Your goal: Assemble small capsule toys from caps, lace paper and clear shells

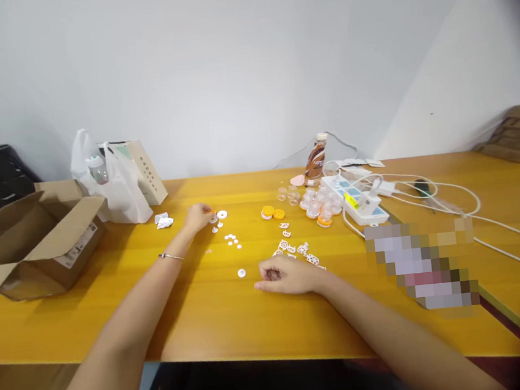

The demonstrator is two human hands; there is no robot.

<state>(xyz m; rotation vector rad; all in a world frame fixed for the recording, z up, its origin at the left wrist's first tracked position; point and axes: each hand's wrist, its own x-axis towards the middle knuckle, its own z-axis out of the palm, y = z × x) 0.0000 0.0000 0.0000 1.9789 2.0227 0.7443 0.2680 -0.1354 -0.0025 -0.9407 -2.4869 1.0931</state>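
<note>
My left hand (196,216) reaches far across the yellow table (207,313), its fingers pinched on a small orange and white round part (213,215). A white ring (222,214) lies just right of it. My right hand (286,277) rests on the table nearer to me, fingers curled under; what they hold, if anything, is hidden. A single white disc (242,273) lies left of it. Small white discs (232,240) and white spoked pieces (295,248) are scattered between the hands. Two orange caps (273,212) sit farther back.
An open cardboard box (29,241) stands at the left, with a white plastic bag (112,188) and a paper bag (145,169) behind it. Clear cups (320,204), a brown bottle (316,159), a power strip (359,204) and white cables (454,201) lie at the right.
</note>
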